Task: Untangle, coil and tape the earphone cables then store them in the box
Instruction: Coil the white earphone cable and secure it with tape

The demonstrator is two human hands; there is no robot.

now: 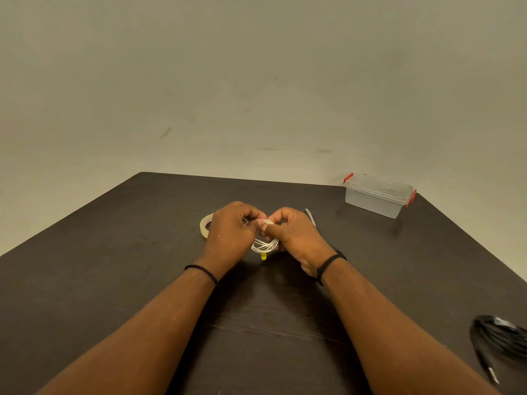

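Observation:
A coiled white earphone cable (265, 244) with a yellow plug end hangs between my two hands above the middle of the dark table. My left hand (231, 235) and my right hand (293, 232) both pinch the top of the coil, fingertips touching. A roll of clear tape (206, 225) lies on the table just behind my left hand, partly hidden by it. The clear plastic box (377, 195) with red latches stands closed at the back right. A coiled black cable (503, 337) with a jack plug lies at the right edge.
A small dark and silver object (310, 216) lies just behind my right hand; I cannot tell what it is. The dark table (114, 252) ends at a plain wall at the back.

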